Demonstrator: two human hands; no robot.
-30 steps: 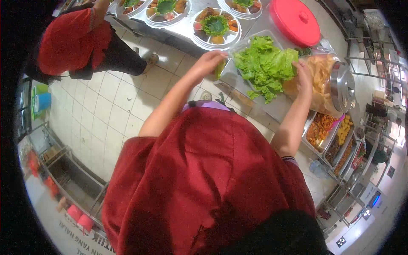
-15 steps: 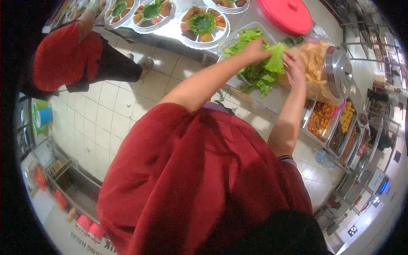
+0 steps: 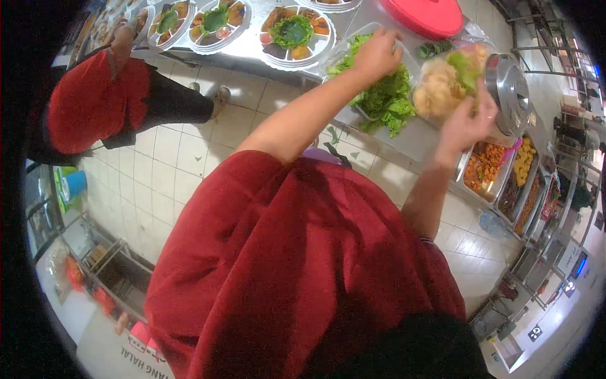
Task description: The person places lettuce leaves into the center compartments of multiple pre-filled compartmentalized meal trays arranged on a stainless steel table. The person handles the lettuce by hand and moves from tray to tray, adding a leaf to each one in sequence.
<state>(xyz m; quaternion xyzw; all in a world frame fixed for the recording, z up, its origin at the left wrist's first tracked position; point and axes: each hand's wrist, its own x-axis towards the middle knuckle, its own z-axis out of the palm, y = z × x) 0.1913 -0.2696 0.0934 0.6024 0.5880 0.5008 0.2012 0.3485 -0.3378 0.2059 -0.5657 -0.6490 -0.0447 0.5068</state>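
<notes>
A pale green lettuce leaf [image 3: 465,71] is pinched in my right hand [image 3: 468,124], which is smeared by motion. Hand and leaf are in front of a clear jar of pale crackers [image 3: 437,88] with a shiny metal lid [image 3: 509,93]. My left hand [image 3: 379,57] is over a clear plastic container [image 3: 329,63] heaped with green lettuce [image 3: 392,101]. Its fingers are curled together, and whatever they may grip is hidden. Some leaves hang over the container's near edge.
Round divided food trays [image 3: 295,36] with lettuce centres line the metal table to the left. A red lid [image 3: 424,16] lies behind the container. Metal pans of cooked food [image 3: 486,167] stand at right. Another person in red [image 3: 95,95] works at far left.
My right hand has moved right and slightly nearer with the lettuce leaf, away from my left hand. My left hand has shifted up over the container, and the leaf is now in front of the jar.
</notes>
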